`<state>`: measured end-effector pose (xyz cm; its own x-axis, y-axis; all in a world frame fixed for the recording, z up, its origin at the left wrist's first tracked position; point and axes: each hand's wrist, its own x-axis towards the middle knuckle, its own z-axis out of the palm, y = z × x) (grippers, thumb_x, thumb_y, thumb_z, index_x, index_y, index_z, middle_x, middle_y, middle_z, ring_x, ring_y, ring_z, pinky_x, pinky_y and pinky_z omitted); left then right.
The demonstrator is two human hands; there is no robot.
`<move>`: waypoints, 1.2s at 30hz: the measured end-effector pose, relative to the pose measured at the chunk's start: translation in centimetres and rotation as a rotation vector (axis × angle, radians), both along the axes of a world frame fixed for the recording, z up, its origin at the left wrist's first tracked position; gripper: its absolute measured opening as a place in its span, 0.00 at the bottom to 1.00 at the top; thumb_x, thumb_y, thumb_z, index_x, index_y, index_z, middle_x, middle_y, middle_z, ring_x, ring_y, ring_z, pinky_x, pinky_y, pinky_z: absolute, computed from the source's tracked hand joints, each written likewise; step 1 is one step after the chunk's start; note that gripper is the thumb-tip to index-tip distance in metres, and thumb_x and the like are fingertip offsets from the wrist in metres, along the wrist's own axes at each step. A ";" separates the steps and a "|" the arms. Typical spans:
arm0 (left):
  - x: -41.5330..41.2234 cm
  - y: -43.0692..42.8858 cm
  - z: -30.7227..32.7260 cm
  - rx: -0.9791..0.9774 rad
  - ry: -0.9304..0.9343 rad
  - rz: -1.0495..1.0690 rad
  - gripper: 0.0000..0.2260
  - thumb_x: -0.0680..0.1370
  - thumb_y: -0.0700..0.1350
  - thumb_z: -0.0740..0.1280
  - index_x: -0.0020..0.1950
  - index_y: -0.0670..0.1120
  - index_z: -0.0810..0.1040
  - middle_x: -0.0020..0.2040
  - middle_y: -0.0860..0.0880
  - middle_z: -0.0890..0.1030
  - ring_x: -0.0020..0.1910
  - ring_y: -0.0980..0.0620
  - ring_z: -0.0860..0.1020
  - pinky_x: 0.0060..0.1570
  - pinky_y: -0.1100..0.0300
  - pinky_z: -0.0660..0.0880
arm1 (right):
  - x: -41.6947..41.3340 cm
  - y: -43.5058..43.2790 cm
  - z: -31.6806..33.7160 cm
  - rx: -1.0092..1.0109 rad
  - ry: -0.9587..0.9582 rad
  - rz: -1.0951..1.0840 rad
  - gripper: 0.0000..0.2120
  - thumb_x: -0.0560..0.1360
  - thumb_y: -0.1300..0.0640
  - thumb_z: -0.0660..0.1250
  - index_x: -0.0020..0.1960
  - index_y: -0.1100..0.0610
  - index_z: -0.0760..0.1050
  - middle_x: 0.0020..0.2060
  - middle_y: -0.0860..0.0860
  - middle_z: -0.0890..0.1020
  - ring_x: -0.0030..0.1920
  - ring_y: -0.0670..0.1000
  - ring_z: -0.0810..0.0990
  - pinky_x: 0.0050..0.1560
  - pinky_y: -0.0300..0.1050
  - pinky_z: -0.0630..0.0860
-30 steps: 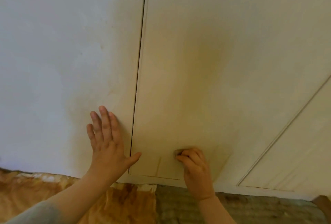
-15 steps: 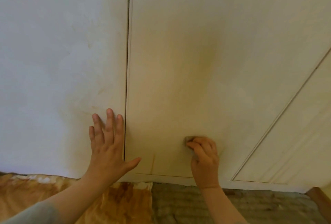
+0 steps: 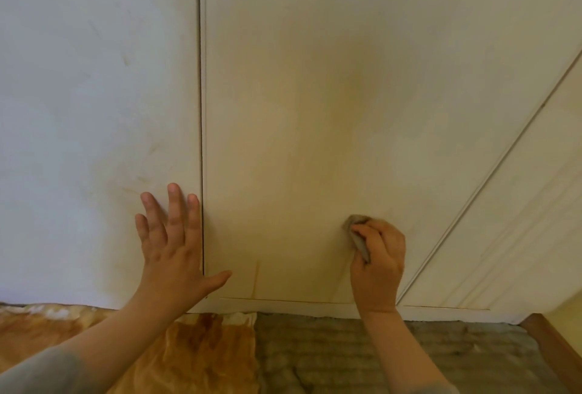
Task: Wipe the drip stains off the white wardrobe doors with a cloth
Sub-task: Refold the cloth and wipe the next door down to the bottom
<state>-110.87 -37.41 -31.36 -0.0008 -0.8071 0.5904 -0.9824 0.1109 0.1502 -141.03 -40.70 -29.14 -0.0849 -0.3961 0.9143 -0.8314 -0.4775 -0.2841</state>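
White wardrobe doors fill the view: a left door [image 3: 94,110] and a middle door [image 3: 315,94], split by a dark vertical gap. My left hand [image 3: 173,245] lies flat with fingers spread on the left door's lower right edge, thumb across the gap. My right hand [image 3: 378,255] is shut on a small grey cloth [image 3: 357,230], pressed to the lower part of the middle door. A thin brownish drip stain [image 3: 255,280] runs down the middle door near its bottom edge, between my hands. Faint smudges mark the left door above my left hand.
A third door [image 3: 519,220] slants away at the right. Below the doors lie an orange-brown fabric [image 3: 189,352] at the left and a grey ribbed rug [image 3: 346,356] at the right. A wooden edge [image 3: 548,346] shows in the bottom right corner.
My right hand has carried the cloth to the right and a little upward along the middle door. My left hand stays flat by the gap. The view has shifted slightly.
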 end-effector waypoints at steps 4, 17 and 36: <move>0.0 -0.2 -0.3 0.003 0.008 0.005 0.63 0.59 0.71 0.66 0.80 0.40 0.42 0.80 0.37 0.39 0.76 0.27 0.39 0.70 0.28 0.44 | -0.9 0.6 -5.0 0.186 0.113 0.004 0.14 0.67 0.75 0.63 0.43 0.62 0.82 0.43 0.53 0.80 0.50 0.53 0.74 0.58 0.32 0.69; -0.6 -0.4 -0.3 -0.009 0.070 0.003 0.59 0.61 0.73 0.58 0.80 0.41 0.38 0.79 0.38 0.37 0.75 0.28 0.37 0.72 0.36 0.34 | -3.5 0.6 -0.5 0.133 -0.123 -0.072 0.10 0.72 0.65 0.60 0.46 0.63 0.81 0.47 0.56 0.79 0.52 0.54 0.74 0.59 0.31 0.67; -0.8 -0.5 -0.3 0.017 0.007 0.018 0.64 0.58 0.70 0.67 0.79 0.38 0.39 0.79 0.36 0.37 0.75 0.25 0.39 0.71 0.28 0.42 | -8.4 0.9 -5.2 0.360 -0.128 -0.198 0.19 0.63 0.82 0.67 0.44 0.62 0.80 0.45 0.53 0.76 0.51 0.53 0.71 0.52 0.43 0.69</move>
